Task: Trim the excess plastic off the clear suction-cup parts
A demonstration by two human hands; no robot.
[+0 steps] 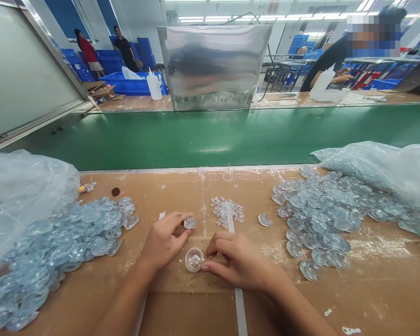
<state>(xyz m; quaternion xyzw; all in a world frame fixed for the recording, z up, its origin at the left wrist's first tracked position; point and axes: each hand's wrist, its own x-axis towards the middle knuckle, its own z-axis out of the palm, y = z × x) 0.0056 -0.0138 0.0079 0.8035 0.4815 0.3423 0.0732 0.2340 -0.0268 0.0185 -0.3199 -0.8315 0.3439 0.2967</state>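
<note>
My left hand [168,239] pinches a small clear plastic piece [190,223] between thumb and fingertips, just above the cardboard. Below it, a round clear cup-like dish [194,259] rests on the brown cardboard surface [182,308]. Beside that dish on the right is my right hand [236,259], its thumb and forefinger pressed together at the rim; a thin stick-like thing seems to be between them, too small to make out. A little pile of tiny clear parts [221,208] lies beyond my hands, partly over a white tape strip.
Heaps of clear discs lie left [73,233] and right [315,210], beside plastic bags [28,186]. A single disc [265,220] lies nearer the middle. Beyond runs a green belt [203,137] with a metal panel [217,65]. A person [322,60] leans at the far right.
</note>
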